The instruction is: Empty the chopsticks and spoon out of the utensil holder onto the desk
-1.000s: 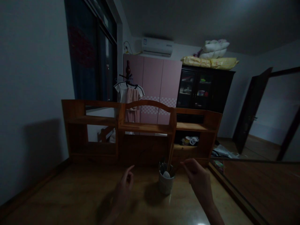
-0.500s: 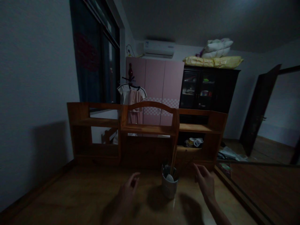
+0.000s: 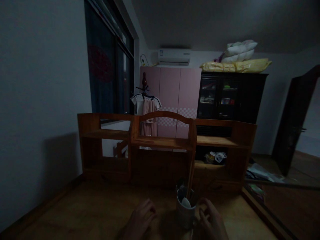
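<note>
A light grey cup (image 3: 185, 216) stands upright on the wooden desk, with long thin sticks (image 3: 190, 178) like chopsticks, a pale spoon (image 3: 185, 202) and other dark utensils in it. To its left, my left hand (image 3: 142, 218) hovers low over the desk, fingers loosely curved, thumb apart and nothing in it. My right hand (image 3: 211, 218) is close beside the cup's right side, fingers bent and spread. Whether its fingertips touch the cup is too dark to tell.
Behind the cup, a wooden shelf unit (image 3: 165, 143) spans the desk's back edge. Its right compartment shows a tape-like roll and a white plastic bag (image 3: 220, 157). A wall (image 3: 60, 100) borders the left; the desk's raised edge (image 3: 262, 210) runs along the right.
My right hand has moved down and inward, nearer the cup. The left hand has shifted slightly; the whole view has turned a little, so the cup appears lower and farther right.
</note>
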Action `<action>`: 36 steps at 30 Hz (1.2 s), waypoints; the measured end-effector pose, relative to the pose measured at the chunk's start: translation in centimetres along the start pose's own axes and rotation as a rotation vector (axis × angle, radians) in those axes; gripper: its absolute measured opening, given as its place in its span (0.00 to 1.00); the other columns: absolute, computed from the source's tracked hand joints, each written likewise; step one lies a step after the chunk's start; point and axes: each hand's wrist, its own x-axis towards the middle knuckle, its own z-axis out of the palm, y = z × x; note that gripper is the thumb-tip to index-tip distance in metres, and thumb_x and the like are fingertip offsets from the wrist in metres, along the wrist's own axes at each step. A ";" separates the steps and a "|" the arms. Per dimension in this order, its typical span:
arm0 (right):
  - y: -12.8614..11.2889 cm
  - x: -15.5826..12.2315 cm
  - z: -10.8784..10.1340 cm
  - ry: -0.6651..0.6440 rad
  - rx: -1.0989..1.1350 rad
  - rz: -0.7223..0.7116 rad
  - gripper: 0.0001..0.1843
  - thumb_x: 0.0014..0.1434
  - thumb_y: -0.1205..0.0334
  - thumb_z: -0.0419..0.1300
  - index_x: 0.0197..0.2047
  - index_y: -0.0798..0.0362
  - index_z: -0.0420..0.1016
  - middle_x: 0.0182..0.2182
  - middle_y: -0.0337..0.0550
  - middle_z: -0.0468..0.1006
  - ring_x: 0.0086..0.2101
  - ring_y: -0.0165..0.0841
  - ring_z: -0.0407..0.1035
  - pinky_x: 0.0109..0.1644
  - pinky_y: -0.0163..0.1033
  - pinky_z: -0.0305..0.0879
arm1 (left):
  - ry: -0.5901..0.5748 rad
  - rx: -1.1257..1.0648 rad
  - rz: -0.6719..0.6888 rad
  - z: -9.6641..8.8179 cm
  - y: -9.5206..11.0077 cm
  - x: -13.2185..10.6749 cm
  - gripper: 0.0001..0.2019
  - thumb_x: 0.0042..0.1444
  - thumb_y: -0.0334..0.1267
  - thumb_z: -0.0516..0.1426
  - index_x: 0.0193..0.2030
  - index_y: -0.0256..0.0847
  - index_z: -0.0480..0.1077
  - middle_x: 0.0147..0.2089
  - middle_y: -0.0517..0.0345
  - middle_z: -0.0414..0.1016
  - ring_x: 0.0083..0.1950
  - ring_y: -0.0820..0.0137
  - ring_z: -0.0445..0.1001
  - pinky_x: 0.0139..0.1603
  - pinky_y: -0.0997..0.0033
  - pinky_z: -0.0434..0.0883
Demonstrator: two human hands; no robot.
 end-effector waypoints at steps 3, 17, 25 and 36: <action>0.0 -0.3 0.7 -0.052 -0.005 0.011 0.17 0.62 0.52 0.49 0.47 0.52 0.70 0.41 0.48 0.75 0.33 0.40 0.73 0.34 0.39 0.69 | -0.019 0.020 0.031 -0.1 0.5 0.0 0.05 0.56 0.32 0.56 0.31 0.43 0.72 0.40 0.55 0.76 0.46 0.62 0.73 0.48 0.66 0.69; 1.0 -1.0 1.1 0.003 -0.127 -0.080 0.16 0.61 0.55 0.51 0.47 0.54 0.71 0.43 0.50 0.73 0.37 0.42 0.70 0.41 0.43 0.67 | -0.115 0.088 0.144 -0.2 3.3 -1.4 0.03 0.56 0.31 0.57 0.32 0.41 0.71 0.37 0.56 0.74 0.42 0.66 0.72 0.43 0.69 0.65; 1.1 -1.2 1.1 -0.038 -0.169 -0.099 0.15 0.60 0.57 0.50 0.44 0.55 0.71 0.41 0.49 0.71 0.36 0.41 0.69 0.40 0.42 0.66 | -0.120 0.080 0.160 -0.4 4.3 -2.5 0.04 0.54 0.28 0.57 0.33 0.41 0.69 0.38 0.58 0.71 0.43 0.67 0.70 0.44 0.70 0.63; 1.0 -1.5 1.6 -0.079 -0.142 -0.083 0.18 0.56 0.59 0.51 0.48 0.56 0.71 0.46 0.53 0.71 0.47 0.45 0.67 0.50 0.43 0.64 | -0.147 0.096 0.152 -1.2 5.0 -2.3 0.07 0.49 0.23 0.53 0.28 0.39 0.65 0.36 0.58 0.68 0.40 0.69 0.68 0.39 0.73 0.61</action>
